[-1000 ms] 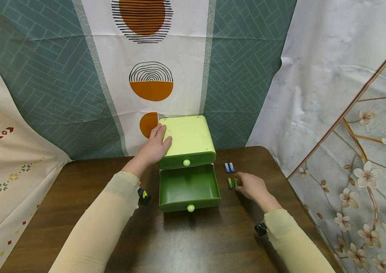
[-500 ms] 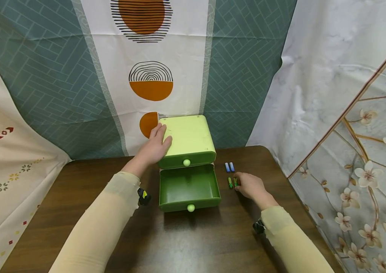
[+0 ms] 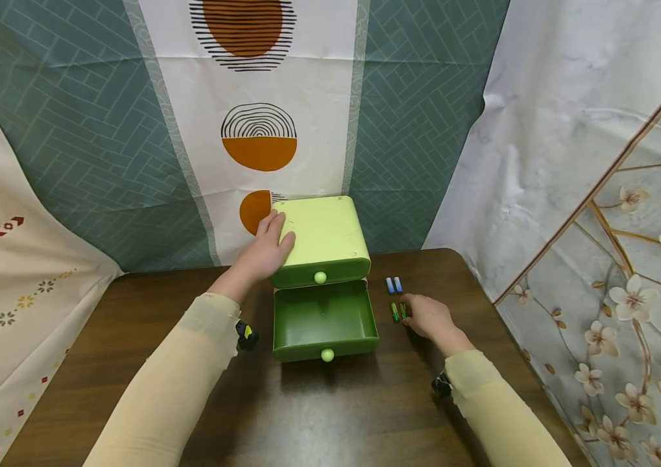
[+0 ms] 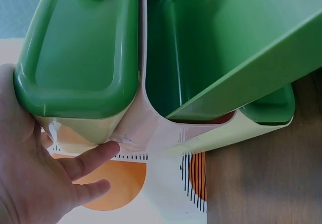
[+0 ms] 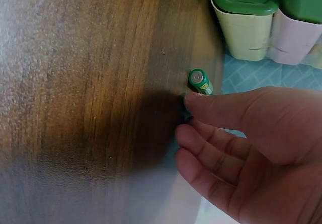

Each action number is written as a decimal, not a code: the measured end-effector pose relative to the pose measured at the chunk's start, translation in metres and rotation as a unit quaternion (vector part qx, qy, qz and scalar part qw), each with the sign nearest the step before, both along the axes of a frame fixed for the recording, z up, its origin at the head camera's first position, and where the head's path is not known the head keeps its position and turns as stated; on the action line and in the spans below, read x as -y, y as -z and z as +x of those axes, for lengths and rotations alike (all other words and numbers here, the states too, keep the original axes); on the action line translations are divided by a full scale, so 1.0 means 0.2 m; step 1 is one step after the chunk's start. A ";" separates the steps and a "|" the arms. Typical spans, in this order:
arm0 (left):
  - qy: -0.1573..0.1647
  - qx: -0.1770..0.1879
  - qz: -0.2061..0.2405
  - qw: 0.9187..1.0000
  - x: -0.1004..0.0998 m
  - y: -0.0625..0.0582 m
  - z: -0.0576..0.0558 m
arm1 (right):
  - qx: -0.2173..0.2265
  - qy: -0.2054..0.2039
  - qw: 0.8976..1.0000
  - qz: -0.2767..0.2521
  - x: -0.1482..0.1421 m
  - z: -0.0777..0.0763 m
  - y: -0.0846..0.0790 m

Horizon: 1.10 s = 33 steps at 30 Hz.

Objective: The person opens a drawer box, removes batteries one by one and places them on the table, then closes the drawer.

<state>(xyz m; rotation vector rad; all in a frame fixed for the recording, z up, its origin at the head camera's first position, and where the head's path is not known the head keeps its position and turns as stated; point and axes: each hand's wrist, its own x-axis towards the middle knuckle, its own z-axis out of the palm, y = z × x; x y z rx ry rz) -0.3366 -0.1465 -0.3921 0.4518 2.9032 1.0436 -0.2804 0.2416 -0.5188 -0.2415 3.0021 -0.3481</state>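
Head view shows the left hand [image 3: 264,254] lying flat, fingers straight, on the top left edge of the light green drawer box [image 3: 321,235], whose lower drawer [image 3: 324,321] stands pulled out and bare inside. At 3 o'clock from that drawer, two green batteries [image 3: 398,311] lie on the counter [image 3: 330,408], with two blue batteries [image 3: 393,285] just beyond at 12 o'clock of them. The right hand [image 3: 431,318] curls its grip at the green pair; in the right wrist view the fingertips [image 5: 193,99] touch one, but whether it is truly pinched I cannot tell. Risks, as I judge them: a round battery may roll off under a glancing fingertip, knocking its neighbour toward the blue pair, or slip from a shallow pinch.
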 end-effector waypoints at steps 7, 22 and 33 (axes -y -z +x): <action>0.000 -0.001 0.003 1.000 -0.01 -0.01 0.00 | -0.004 0.000 1.000 -0.005 0.00 0.00 0.00; 0.001 0.001 0.002 1.000 -0.01 -0.01 0.00 | -0.005 0.003 1.000 -0.026 -0.01 0.03 -0.01; 0.001 0.004 0.006 1.000 0.00 0.00 0.00 | -0.044 0.007 0.998 -0.034 -0.02 0.09 -0.01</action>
